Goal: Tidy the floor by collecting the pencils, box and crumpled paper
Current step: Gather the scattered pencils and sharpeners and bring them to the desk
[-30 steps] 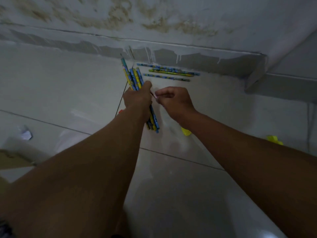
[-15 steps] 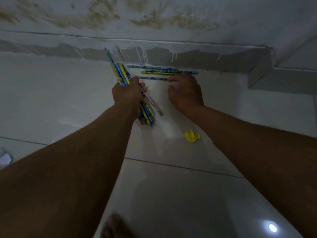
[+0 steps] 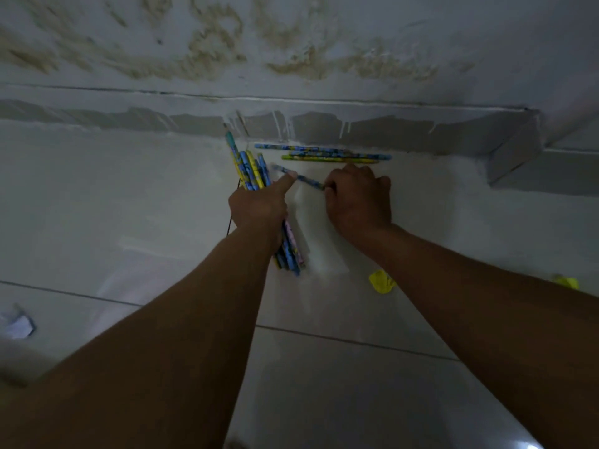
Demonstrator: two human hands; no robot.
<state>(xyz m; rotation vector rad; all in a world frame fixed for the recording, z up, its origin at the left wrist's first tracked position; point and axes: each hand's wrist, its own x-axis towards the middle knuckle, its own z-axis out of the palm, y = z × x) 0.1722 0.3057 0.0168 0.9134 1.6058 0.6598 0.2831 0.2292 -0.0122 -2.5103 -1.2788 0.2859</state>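
my left hand [image 3: 257, 207] gripped a bundle of pencils [image 3: 251, 171] while my right hand [image 3: 356, 197] pinched one light, stiff pencil [image 3: 303, 178] by its end, three more pencils [image 3: 324, 154] lying just beyond my right knuckles.

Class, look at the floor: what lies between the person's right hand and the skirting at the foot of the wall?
In the head view, three pencils lie side by side on the floor between the right hand and the skirting.
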